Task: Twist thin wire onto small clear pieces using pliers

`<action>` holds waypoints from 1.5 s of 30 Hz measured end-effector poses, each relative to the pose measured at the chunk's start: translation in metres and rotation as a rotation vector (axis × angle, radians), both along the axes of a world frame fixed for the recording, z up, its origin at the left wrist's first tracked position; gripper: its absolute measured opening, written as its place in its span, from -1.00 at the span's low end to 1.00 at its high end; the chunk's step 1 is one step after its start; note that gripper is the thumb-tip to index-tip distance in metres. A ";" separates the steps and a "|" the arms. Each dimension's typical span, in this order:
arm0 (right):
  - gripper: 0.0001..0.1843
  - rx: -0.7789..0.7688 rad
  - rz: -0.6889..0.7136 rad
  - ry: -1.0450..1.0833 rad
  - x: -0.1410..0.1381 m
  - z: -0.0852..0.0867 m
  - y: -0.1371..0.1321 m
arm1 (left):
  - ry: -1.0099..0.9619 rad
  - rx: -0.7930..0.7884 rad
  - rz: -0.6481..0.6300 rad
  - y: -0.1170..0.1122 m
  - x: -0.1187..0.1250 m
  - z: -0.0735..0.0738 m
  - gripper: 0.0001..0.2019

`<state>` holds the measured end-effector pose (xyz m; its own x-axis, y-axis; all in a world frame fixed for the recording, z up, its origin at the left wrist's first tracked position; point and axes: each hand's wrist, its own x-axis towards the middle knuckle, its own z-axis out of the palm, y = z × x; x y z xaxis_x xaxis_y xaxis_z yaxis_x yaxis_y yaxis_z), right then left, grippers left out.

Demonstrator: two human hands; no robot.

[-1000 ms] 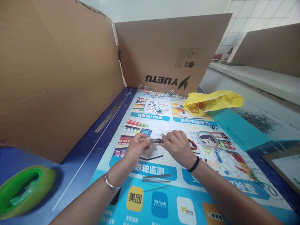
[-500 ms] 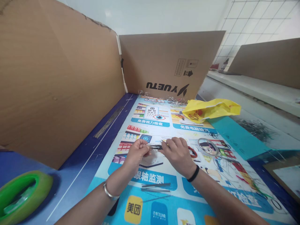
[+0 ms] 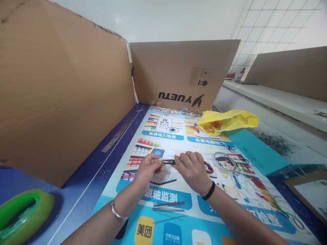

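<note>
Left hand (image 3: 146,172): thumb and fingers pressed together, pinching a small piece, form too fine to make out, at the tool's tip.
Right hand (image 3: 192,169): fingers curled around the tool's handle.
Tool (image 3: 169,162): dark, slim, tapered, plier-like; roughly level between the hands, above the printed sheet.
Red loop (image 3: 208,167): rounded, just beside the right hand.
Dark strips (image 3: 168,205): thin, straight, loosely stacked on the near part of the sheet.
Printed sheet (image 3: 194,199): flat, blue and white, over the blue counter (image 3: 76,185).
Wire bundle (image 3: 119,134): fine, straight, grey lengths.
Yellow bag (image 3: 237,119): creased, thin, gaping.
Tape roll (image 3: 48,209): thick ring, bright-green core.
Cardboard panels (image 3: 89,95): matte, brown, upright.
</note>
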<state>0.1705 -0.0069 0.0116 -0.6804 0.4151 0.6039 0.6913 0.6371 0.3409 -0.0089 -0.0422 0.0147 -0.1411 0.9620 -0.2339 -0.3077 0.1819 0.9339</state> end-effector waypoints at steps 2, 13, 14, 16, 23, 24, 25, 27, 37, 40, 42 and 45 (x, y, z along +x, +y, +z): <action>-0.75 -0.008 -0.005 0.013 0.000 0.000 0.000 | -0.006 0.000 -0.001 0.000 0.000 0.000 -0.81; -0.73 -0.050 0.026 0.033 0.000 0.002 0.004 | 0.029 0.028 -0.013 -0.001 -0.001 -0.004 -0.82; -0.73 -0.062 0.029 0.025 0.000 0.001 0.004 | 0.031 0.038 -0.020 -0.001 -0.001 -0.004 -0.82; -0.73 -0.085 0.041 0.016 0.000 0.001 0.005 | 0.034 0.051 -0.031 -0.001 -0.002 -0.005 -0.84; -0.71 -0.132 0.010 0.043 0.000 0.001 0.005 | 0.044 0.047 -0.020 0.001 -0.001 -0.007 -0.80; -0.71 -0.139 0.007 0.042 0.000 0.001 0.005 | 0.050 0.049 -0.023 0.001 -0.002 -0.007 -0.80; -0.70 -0.145 0.009 0.038 0.000 0.001 0.005 | 0.054 0.053 -0.027 0.001 -0.002 -0.008 -0.80; -0.71 -0.155 0.021 0.030 0.000 0.000 0.006 | 0.059 0.061 -0.034 0.001 -0.002 -0.008 -0.81; -0.75 -0.098 0.090 0.016 0.002 0.001 0.006 | 0.070 0.047 -0.051 0.001 -0.002 -0.004 -0.82; -0.76 -0.106 0.103 -0.002 0.002 0.002 0.006 | 0.064 0.052 -0.053 0.000 -0.002 -0.005 -0.83; -0.76 -0.104 0.100 -0.014 0.002 0.003 0.005 | 0.084 0.045 -0.060 0.000 -0.002 -0.005 -0.85; -0.75 -0.096 0.085 -0.038 0.002 0.005 0.004 | 0.101 0.028 -0.060 -0.001 -0.003 -0.004 -0.86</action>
<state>0.1720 -0.0025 0.0167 -0.7369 0.4100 0.5376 0.6216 0.7236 0.3002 -0.0116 -0.0428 0.0110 -0.1047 0.9754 -0.1940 -0.2010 0.1703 0.9647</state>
